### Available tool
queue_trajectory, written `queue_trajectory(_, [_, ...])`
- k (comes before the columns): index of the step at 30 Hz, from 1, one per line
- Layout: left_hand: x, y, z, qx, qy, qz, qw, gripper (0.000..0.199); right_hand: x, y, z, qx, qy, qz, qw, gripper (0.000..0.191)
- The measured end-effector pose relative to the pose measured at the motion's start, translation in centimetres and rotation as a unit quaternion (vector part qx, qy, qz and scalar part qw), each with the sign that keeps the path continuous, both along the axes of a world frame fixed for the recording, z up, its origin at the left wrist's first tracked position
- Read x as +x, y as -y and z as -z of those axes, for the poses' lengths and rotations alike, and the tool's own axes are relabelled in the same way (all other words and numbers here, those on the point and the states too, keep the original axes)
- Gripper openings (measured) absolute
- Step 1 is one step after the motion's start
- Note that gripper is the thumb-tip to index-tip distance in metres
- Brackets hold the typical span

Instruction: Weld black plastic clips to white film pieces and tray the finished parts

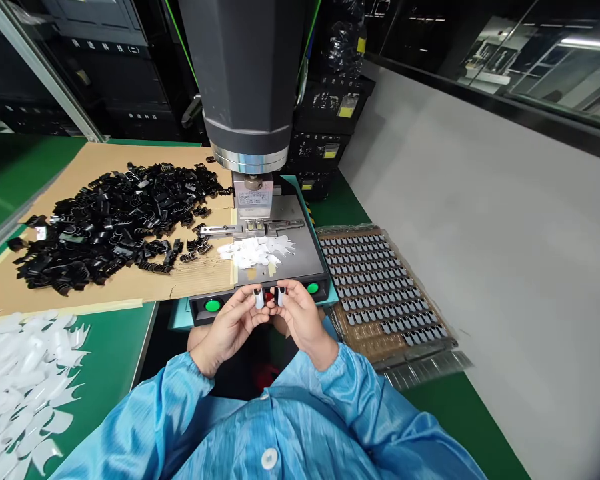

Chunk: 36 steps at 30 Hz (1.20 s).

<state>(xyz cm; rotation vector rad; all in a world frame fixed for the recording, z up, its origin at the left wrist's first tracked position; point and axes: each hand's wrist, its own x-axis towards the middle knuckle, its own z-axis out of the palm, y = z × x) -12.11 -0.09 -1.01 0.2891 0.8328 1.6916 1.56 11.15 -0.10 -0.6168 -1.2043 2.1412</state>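
Observation:
In front of the machine's edge, my left hand (235, 325) pinches a small white-and-black part (259, 298) between thumb and fingers. Close beside it, my right hand (304, 319) grips a similar white-and-black part (280, 297). The two parts are held upright a little apart. Just beyond them, a pile of white pieces (253, 252) lies on the grey machine plate (305, 257), before a metal fixture (255, 227) under the press head (253, 193).
Black parts (110, 220) are heaped on cardboard (200, 283) at the left. More white pieces (25, 393) lie on the green table (115, 347). A tray (365, 340) at the right holds rows of parts. Green buttons (213, 305) flank my hands.

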Motion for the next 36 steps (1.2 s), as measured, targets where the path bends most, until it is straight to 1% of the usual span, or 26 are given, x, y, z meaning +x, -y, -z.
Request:
queue_trajectory(3, [0.1, 0.0, 0.2, -0.006, -0.019, -0.004, 1.000, 0.038, 0.0, 0.1, 0.2, 0.003, 0.006, -0.003, 1.000, 0.032])
queue_trajectory(7, [0.1, -0.1, 0.5, -0.010, -0.053, -0.007, 0.999, 0.040, -0.1, -0.1, 1.3, 0.019, 0.015, 0.001, 1.000, 0.029])
queue_trajectory(9, [0.4, 0.1, 0.9, -0.020, -0.080, -0.008, 0.997, 0.040, 0.3, 0.0, 2.0, 0.069, 0.034, 0.015, 0.997, 0.025])
queue_trajectory(10, [0.6, 0.2, 1.2, -0.028, -0.095, -0.010, 0.995, 0.040, 0.7, 0.1, 2.2, 0.118, 0.054, 0.023, 0.991, 0.024])
queue_trajectory(11, [0.9, 0.4, 1.6, -0.036, -0.110, -0.013, 0.993, 0.040, 1.2, 0.2, 2.4, 0.180, 0.083, 0.027, 0.980, 0.025])
queue_trajectory(12, [1.2, 0.5, 2.1, -0.046, -0.121, -0.014, 0.991, 0.040, 1.8, 0.5, 2.4, 0.246, 0.117, 0.027, 0.962, 0.028])
queue_trajectory(14, [2.1, 0.9, 3.0, -0.067, -0.131, -0.004, 0.989, 0.038, 3.0, 1.2, 2.3, 0.362, 0.184, 0.020, 0.913, 0.038])
queue_trajectory(15, [2.6, 1.1, 3.4, -0.076, -0.136, 0.005, 0.988, 0.037, 3.5, 1.7, 2.2, 0.402, 0.212, 0.016, 0.891, 0.041])
queue_trajectory(17, [3.6, 1.5, 3.9, -0.089, -0.151, 0.031, 0.984, 0.036, 4.7, 2.5, 2.4, 0.449, 0.250, 0.019, 0.858, 0.040])
queue_trajectory(19, [4.6, 2.0, 4.1, -0.094, -0.175, 0.071, 0.977, 0.038, 6.2, 2.9, 3.1, 0.471, 0.274, 0.031, 0.838, 0.033])
queue_trajectory(21, [5.2, 2.3, 4.1, -0.101, -0.206, 0.117, 0.966, 0.045, 8.6, 2.4, 4.4, 0.476, 0.291, 0.048, 0.829, 0.032])
queue_trajectory(22, [5.3, 2.4, 4.1, -0.105, -0.224, 0.136, 0.959, 0.048, 10.3, 1.7, 5.2, 0.471, 0.305, 0.065, 0.825, 0.033])
queue_trajectory(24, [5.3, 2.4, 4.1, -0.117, -0.259, 0.157, 0.946, 0.053, 14.4, -0.4, 7.0, 0.443, 0.361, 0.116, 0.812, 0.033])
queue_trajectory(25, [5.2, 2.4, 4.1, -0.123, -0.274, 0.159, 0.940, 0.054, 16.8, -1.7, 7.9, 0.420, 0.408, 0.150, 0.796, 0.031])
queue_trajectory(27, [4.9, 2.2, 4.2, -0.132, -0.294, 0.159, 0.933, 0.055, 21.9, -4.6, 9.4, 0.359, 0.518, 0.195, 0.752, 0.028])
queue_trajectory(28, [4.8, 2.2, 4.3, -0.134, -0.300, 0.159, 0.931, 0.055, 24.5, -5.9, 9.9, 0.326, 0.579, 0.206, 0.719, 0.027])
queue_trajectory(30, [4.4, 2.1, 4.5, -0.137, -0.309, 0.160, 0.927, 0.056, 29.0, -8.1, 10.8, 0.291, 0.686, 0.209, 0.633, 0.029])
queue_trajectory(31, [4.3, 2.1, 4.6, -0.139, -0.313, 0.161, 0.926, 0.056, 30.8, -8.9, 11.1, 0.282, 0.709, 0.212, 0.611, 0.031])
queue_trajectory(32, [4.1, 2.1, 4.7, -0.141, -0.316, 0.162, 0.924, 0.056, 32.2, -9.6, 11.3, 0.276, 0.726, 0.213, 0.593, 0.032])
queue_trajectory(33, [4.0, 2.1, 4.8, -0.143, -0.319, 0.162, 0.923, 0.057, 33.2, -10.1, 11.6, 0.273, 0.735, 0.213, 0.583, 0.033])
queue_trajectory(36, [3.7, 2.3, 5.3, -0.148, -0.324, 0.168, 0.919, 0.057, 34.5, -11.0, 12.5, 0.266, 0.754, 0.200, 0.567, 0.028])
